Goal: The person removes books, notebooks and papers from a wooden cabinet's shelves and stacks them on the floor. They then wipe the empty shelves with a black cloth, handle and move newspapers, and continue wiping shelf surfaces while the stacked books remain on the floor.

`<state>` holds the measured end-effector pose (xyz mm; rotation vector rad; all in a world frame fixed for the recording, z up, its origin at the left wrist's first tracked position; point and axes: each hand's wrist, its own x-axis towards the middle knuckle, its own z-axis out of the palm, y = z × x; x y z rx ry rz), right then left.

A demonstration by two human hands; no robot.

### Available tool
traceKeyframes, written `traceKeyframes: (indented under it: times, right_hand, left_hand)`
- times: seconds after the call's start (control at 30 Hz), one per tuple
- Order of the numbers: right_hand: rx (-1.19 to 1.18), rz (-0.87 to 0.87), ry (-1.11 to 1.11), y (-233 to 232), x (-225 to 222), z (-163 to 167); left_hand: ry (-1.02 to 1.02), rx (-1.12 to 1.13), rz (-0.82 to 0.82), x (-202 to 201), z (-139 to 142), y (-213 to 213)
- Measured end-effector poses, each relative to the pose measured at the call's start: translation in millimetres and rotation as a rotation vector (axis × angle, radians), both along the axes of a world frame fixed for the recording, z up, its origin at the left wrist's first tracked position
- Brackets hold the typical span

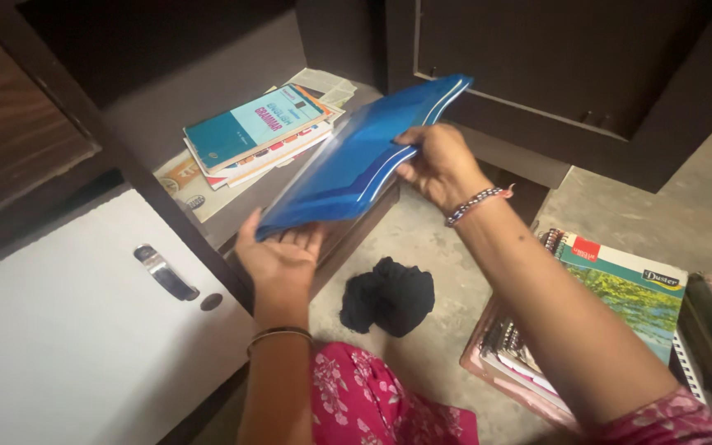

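Observation:
A glossy blue folder (356, 161) is held flat and slightly tilted over the edge of an open cabinet shelf (232, 210). My left hand (278, 255) supports its near corner from below, palm up. My right hand (438, 165) grips its right edge, thumb on top. On the shelf behind the folder lies a short stack of books (249, 132) with a teal-covered one on top, resting on sheets of paper.
A white cabinet door (76, 330) with a metal handle (164, 272) stands open at the left. A black cloth (389, 297) lies on the concrete floor. At the right sits a pile of spiral notebooks and books (611, 305). A dark cabinet door (554, 74) is behind.

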<state>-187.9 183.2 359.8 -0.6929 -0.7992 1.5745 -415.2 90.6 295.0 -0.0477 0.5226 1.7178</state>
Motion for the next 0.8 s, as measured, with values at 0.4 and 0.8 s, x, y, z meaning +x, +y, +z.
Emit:
traceKeyframes:
  times: [0.4,0.8]
  right_hand:
    - [-0.104,0.006,-0.029,-25,81,-13]
    - [-0.318,-0.099,-0.096,-85,173,-60]
  left_hand:
    - [0.077,0.03,-0.277,-12,-36,3]
    - [0.317,0.002,-0.781,51,-134,45]
